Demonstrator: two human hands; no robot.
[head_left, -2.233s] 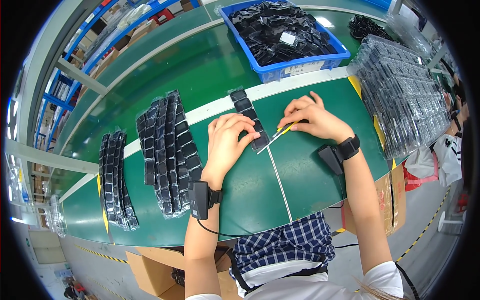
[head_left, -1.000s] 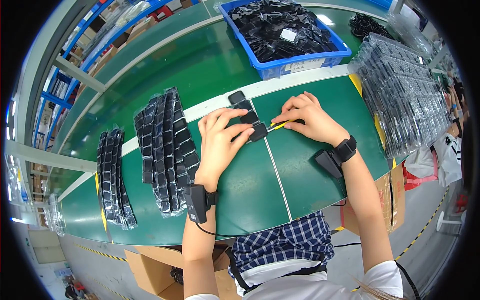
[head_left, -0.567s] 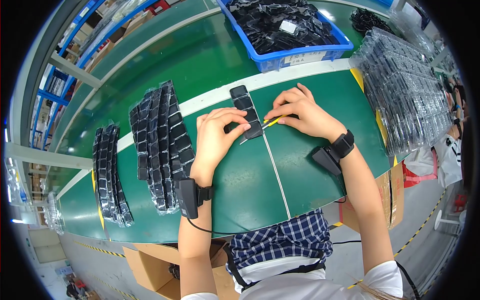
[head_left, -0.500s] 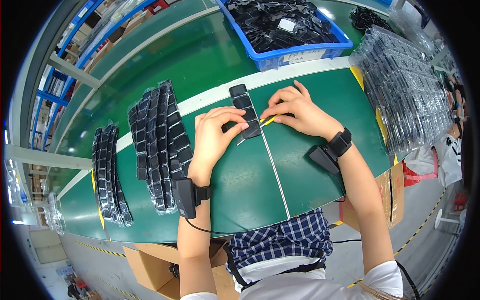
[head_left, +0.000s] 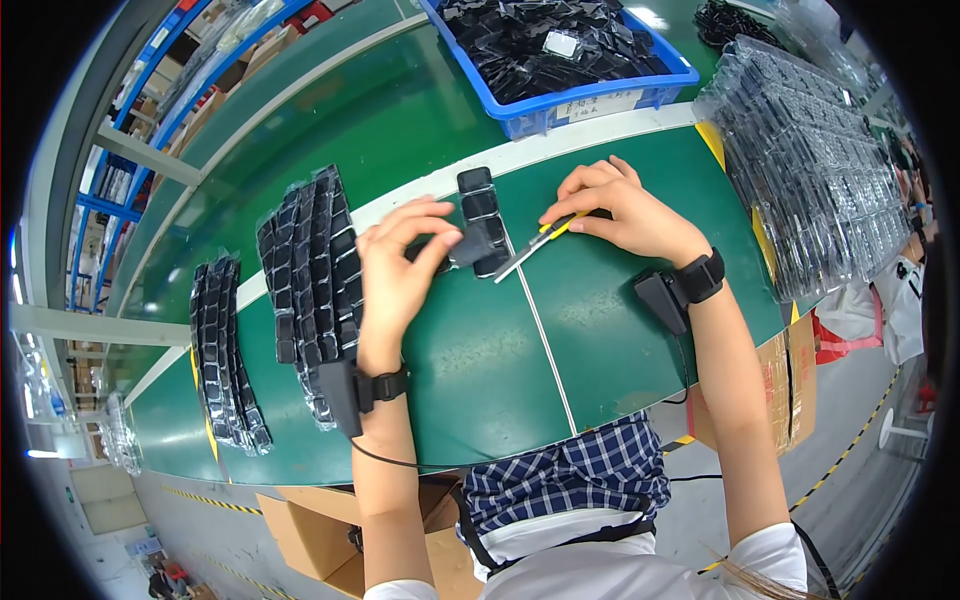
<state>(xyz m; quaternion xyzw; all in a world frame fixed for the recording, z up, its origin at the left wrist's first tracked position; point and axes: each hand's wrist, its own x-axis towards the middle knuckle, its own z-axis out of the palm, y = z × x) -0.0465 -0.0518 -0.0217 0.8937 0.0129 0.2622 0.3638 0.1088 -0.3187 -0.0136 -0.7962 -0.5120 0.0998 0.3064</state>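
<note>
A short strip of glossy black rectangular pieces (head_left: 482, 203) lies on the green worktop in front of me. My left hand (head_left: 400, 262) pinches a thin dark rectangular piece (head_left: 477, 243) between thumb and fingers, raised over the strip's lower left side. From the right, my right hand (head_left: 625, 212) grips a slim tool (head_left: 535, 250) with a yellow handle and a long, narrow metal end. That end slants down to the left, close to the strip's lower end. Whether it is a knife or tweezers I cannot tell.
Stacked black strips (head_left: 315, 270) lie left of my left hand, with a smaller stack (head_left: 222, 350) farther left. A blue bin (head_left: 600, 104) of black pieces stands at the back. Clear plastic trays (head_left: 805, 180) pile up at the right. An open carton (head_left: 300, 535) sits below the table.
My left hand has moved left, carrying the dark piece off the strip's lower end. My right hand has drawn back up and right with the tool, whose metal end now shows.
</note>
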